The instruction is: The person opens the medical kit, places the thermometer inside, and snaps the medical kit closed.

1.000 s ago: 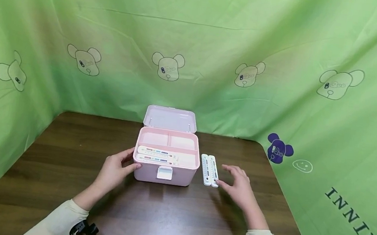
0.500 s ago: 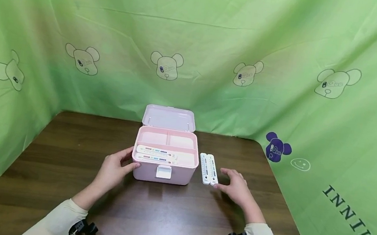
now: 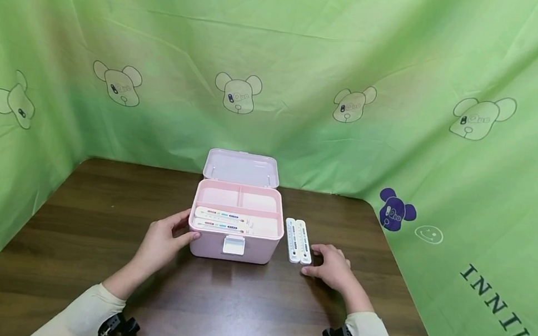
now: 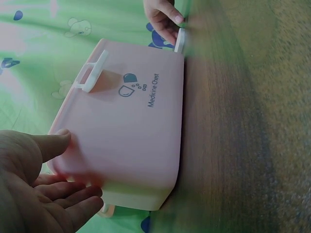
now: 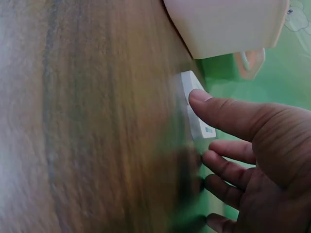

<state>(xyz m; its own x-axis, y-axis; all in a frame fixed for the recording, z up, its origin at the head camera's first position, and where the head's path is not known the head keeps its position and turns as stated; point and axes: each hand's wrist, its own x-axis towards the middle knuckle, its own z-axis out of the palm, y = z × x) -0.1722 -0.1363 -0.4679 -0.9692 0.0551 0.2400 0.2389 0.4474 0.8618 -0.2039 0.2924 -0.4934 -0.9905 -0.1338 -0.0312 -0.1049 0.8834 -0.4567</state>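
Observation:
The pink medicine chest [image 3: 231, 247], lettered on its front, stands with its lid [image 3: 242, 168] raised. My left hand [image 3: 163, 239] holds its front left corner, thumb on the front and fingers along the left side. In the front compartment of the chest's tray lie slim white printed cases [image 3: 222, 216]. Two similar white cases [image 3: 297, 241] lie side by side on the table, right of the chest. Just beyond their near right end is my right hand [image 3: 332, 268], thumb and fingers spread with nothing between them. In the right wrist view the thumb overlaps a case [image 5: 201, 127].
Two back compartments [image 3: 239, 196] of the tray show no contents. A white latch [image 3: 234, 245] sticks out at the chest's front. Behind the dark wooden table [image 3: 119, 200] and along its sides hangs a green cloth [image 3: 172, 134] with printed bear heads.
My right hand has drawn slightly back toward me from the two white cases, its thumb moving off their near end. The left hand stays at the chest's corner.

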